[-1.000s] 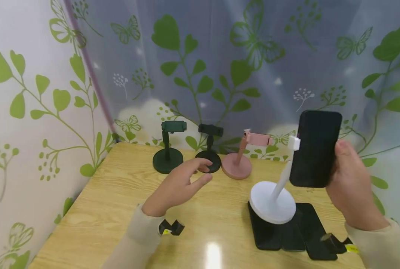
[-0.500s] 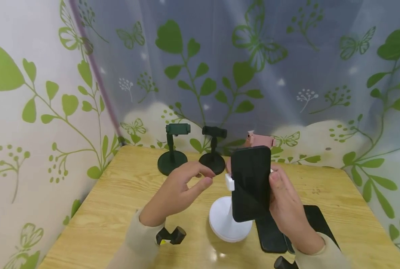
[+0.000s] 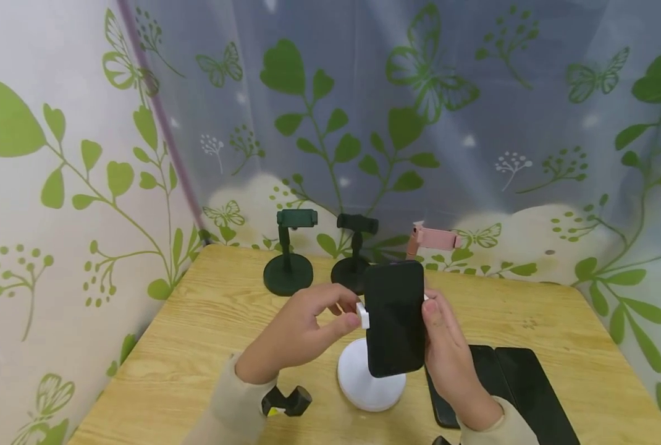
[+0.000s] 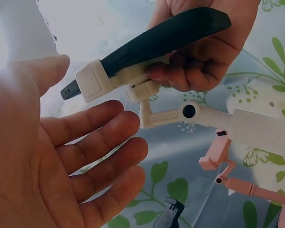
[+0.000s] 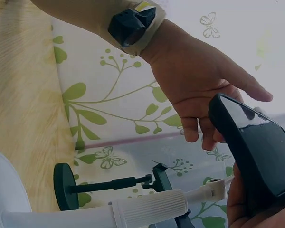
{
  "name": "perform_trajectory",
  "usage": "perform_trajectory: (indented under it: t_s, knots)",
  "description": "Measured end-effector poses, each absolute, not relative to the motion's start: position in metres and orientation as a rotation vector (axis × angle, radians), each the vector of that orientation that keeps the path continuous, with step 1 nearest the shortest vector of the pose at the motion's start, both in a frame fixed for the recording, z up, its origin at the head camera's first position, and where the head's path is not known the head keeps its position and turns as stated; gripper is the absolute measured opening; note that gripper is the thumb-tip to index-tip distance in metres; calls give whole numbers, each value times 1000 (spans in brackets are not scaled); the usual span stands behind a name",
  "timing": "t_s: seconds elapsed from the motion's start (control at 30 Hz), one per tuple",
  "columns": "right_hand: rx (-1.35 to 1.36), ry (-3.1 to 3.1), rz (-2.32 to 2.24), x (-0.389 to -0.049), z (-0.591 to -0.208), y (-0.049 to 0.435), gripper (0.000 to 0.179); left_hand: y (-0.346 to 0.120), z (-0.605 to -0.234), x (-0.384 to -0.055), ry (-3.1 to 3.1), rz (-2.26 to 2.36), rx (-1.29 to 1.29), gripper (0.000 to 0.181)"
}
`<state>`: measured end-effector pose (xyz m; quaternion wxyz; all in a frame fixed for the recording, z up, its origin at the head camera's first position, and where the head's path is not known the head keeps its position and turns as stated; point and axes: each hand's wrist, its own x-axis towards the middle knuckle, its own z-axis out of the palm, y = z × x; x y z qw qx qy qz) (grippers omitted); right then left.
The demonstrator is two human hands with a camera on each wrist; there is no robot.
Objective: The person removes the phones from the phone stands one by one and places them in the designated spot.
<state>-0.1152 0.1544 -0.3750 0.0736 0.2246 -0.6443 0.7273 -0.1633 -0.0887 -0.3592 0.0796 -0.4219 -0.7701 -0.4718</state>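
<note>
A black smartphone (image 3: 395, 318) sits upright in the clamp of a white phone stand (image 3: 358, 389), its dark screen facing me in the head view. My right hand (image 3: 447, 346) grips the phone at its right edge, thumb in front and fingers behind. In the left wrist view those fingers curl under the white clamp (image 4: 92, 80). My left hand (image 3: 308, 324) is at the clamp's left end, fingers loosely bent and spread around it with nothing held. The stand's round base shows below the phone; most of its post is hidden behind the phone in the head view.
Behind stand a green phone stand (image 3: 287, 272), a black one (image 3: 353, 272) and a pink one (image 3: 438, 239), partly covered by the phone. More black phones (image 3: 533, 389) lie flat at the right of the wooden table (image 3: 197, 346). Patterned curtains (image 3: 341, 74) hang behind.
My right hand has brought the phone and white stand left and down from over the phones at the right to the middle. My left hand now meets the clamp's left end.
</note>
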Motion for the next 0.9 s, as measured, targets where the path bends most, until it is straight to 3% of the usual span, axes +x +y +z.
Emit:
perform_trajectory:
  t_s: [0.6, 0.9]
  knots:
    - [921, -1803, 2170, -115, -394, 168, 45, -82, -358, -160, -2319, -1359, -1300, 10]
    - [969, -1986, 1963, -129, -381, 182, 38, -83, -359, -158, -2332, -1324, -1265, 9]
